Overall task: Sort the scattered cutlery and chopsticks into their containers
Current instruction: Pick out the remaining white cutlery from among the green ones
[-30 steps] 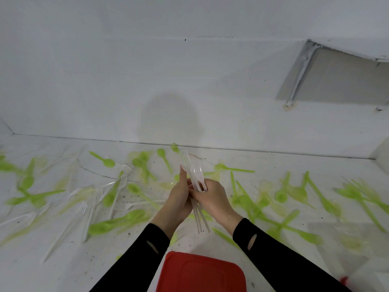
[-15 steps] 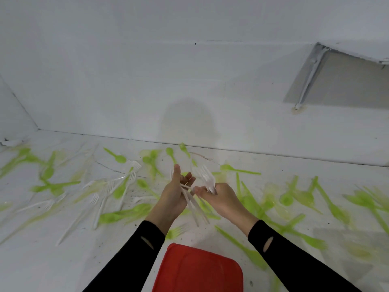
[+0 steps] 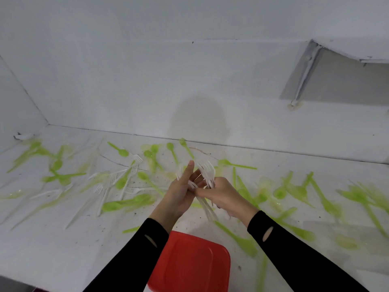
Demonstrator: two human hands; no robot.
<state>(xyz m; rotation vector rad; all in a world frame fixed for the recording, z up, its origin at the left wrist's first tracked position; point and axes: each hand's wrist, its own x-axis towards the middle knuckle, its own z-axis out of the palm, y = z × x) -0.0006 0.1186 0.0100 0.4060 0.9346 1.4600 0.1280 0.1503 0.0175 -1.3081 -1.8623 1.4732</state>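
Forks [image 3: 208,172] between left hand [image 3: 181,196], right hand [image 3: 227,198]

Our sleeves [image 3: 294,256] are black. The forks [image 3: 207,171] are translucent white, the spoons [image 3: 123,152] bright lime green. The lid [image 3: 189,262] is plain red. The table [image 3: 52,249] is white, speckled with dark flecks; the wall [image 3: 147,81] is a plain greyish white.

The forks [image 3: 207,171] are thin translucent plastic, the red container [image 3: 189,262] glossy.

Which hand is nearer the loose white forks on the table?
Left. Left hand is just right of the loose forks; right hand lies farther right, beyond it.
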